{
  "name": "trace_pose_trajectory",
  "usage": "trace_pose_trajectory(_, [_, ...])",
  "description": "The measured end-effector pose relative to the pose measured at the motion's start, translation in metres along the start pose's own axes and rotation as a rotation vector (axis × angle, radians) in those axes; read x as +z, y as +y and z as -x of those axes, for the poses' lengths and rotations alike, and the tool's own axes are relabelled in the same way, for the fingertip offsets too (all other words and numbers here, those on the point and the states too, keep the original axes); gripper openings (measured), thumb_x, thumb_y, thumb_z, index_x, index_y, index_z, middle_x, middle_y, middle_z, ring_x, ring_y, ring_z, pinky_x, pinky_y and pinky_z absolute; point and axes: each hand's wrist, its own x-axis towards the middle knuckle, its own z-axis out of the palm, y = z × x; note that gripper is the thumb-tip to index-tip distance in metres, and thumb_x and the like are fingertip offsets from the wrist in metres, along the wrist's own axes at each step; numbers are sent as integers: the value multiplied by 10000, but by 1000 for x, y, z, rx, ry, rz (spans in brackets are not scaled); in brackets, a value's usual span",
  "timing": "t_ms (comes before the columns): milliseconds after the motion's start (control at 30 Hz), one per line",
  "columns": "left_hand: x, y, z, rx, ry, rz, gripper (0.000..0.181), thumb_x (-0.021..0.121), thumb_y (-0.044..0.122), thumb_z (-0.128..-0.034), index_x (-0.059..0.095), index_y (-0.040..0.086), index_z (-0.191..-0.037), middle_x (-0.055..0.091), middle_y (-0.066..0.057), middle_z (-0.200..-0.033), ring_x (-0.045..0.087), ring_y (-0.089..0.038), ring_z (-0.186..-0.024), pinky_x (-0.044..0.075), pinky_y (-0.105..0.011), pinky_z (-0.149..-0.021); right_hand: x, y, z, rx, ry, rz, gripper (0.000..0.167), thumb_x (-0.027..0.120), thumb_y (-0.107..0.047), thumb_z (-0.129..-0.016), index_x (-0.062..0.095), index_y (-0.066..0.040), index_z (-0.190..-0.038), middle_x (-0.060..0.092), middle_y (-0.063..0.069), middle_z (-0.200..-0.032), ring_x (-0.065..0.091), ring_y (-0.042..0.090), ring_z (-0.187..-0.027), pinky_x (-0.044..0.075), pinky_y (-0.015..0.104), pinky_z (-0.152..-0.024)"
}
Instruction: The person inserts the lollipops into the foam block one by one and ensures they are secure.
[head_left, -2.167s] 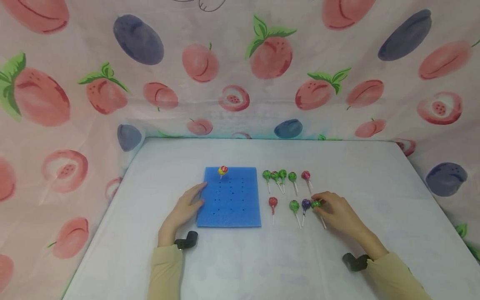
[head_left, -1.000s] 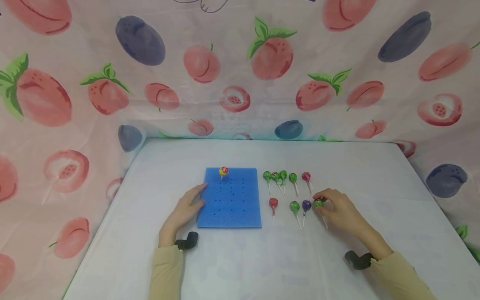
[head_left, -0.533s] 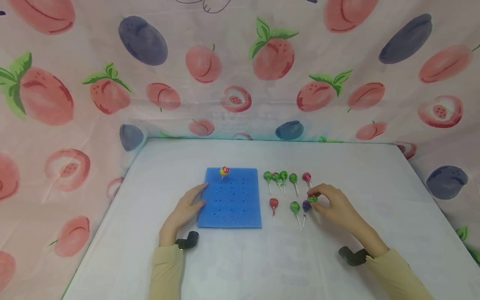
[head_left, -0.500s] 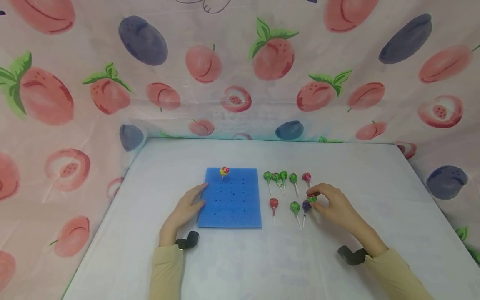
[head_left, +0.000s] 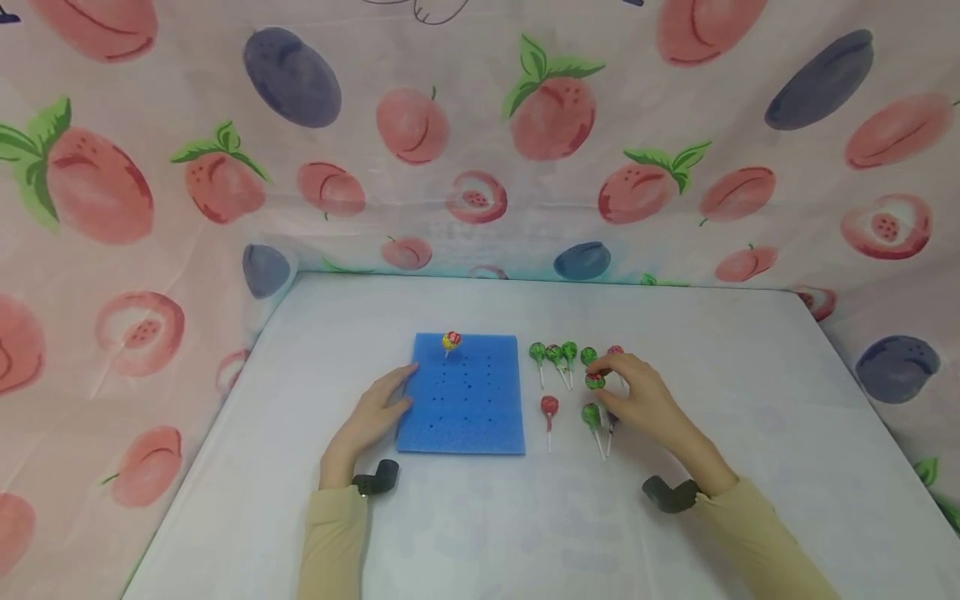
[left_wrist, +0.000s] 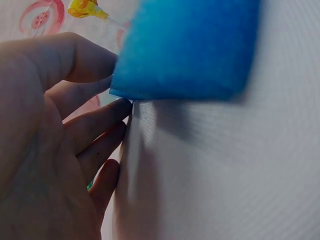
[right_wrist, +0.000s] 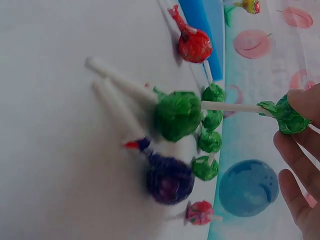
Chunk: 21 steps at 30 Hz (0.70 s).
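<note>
My right hand pinches a green-wrapped lollipop by its candy head, above the other lollipops. In the right wrist view its white stick points away from the fingers. My left hand rests against the left edge of a blue foam board, fingertips touching its side. Small holes in rows dot the board, and a yellow-and-red lollipop stands upright near its back left. Below the right hand lie a green lollipop and a purple lollipop, the purple one mostly hidden in the head view.
Right of the board, several green lollipops lie in a back row, with a pink lollipop at its right end, partly covered by the hand. A red lollipop lies nearer. A fruit-printed cloth hangs behind the white table.
My right hand has lifted the green lollipop from the right end of the front row and carried it leftward over the purple one. The left hand stays at the board's edge.
</note>
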Motion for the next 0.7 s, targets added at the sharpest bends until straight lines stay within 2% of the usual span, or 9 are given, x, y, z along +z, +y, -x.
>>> trace_pose_trajectory(167, [0,0,0,-3,-1,3,554,459,155,-985,302,191,-1515,272,-113,-1589,190,-348,-1485,181,-555,-1212,5,-11,-11,-24,12,-46,301,716,28,-796,629,-61,-1070,658,62,-1013,600,230,-991,511,510,-906])
trace_pose_trajectory(400, [0,-2,0,12,5,0,552,458,146,-982,307,172,-1513,282,-122,-1584,199,-358,-1480,181,-557,-1211,13,-22,-30,-81,43,-87,283,713,12,-809,635,-87,-1062,661,48,-1024,589,197,-957,507,442,-848])
trace_pose_trajectory(700, [-2,0,0,14,8,-2,546,463,153,-981,320,169,-1508,294,-121,-1579,212,-352,-1478,190,-546,-1214,26,-32,-53,-109,46,-199,271,708,25,-813,639,-39,-1067,659,63,-1056,619,198,-991,545,471,-892])
